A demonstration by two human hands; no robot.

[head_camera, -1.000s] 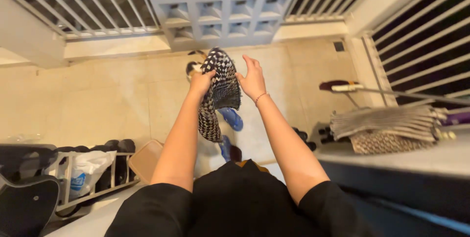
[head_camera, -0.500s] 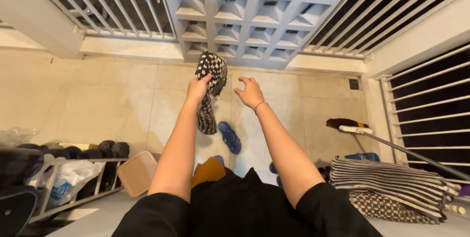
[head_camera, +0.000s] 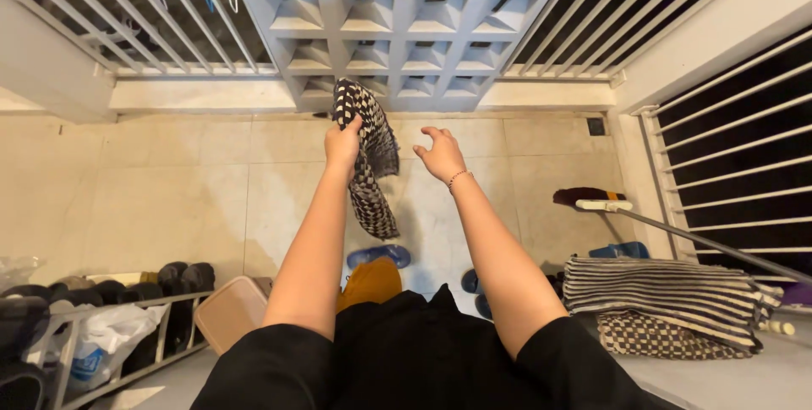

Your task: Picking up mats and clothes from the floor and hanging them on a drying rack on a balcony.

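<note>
My left hand (head_camera: pixel 342 146) is raised in front of me and grips a black-and-white checked cloth (head_camera: pixel 369 160) near its top; the cloth hangs down loosely from the hand. My right hand (head_camera: pixel 441 154) is held up just to the right of the cloth, fingers curled and apart, not touching it. A thin bracelet sits on the right wrist. Both arms reach out over a beige tiled floor.
A folded striped cloth (head_camera: pixel 664 289) lies on a checked one (head_camera: pixel 651 336) on a ledge at right. A broom (head_camera: pixel 592 199) leans nearby. Blue slippers (head_camera: pixel 378 255) lie on the floor. A shoe rack (head_camera: pixel 101 325) stands at left. Railings and a lattice block (head_camera: pixel 397 29) are ahead.
My view has tilted up toward the lattice. The left hand has lifted the checked cloth higher, and the right hand has drawn a little away from it.
</note>
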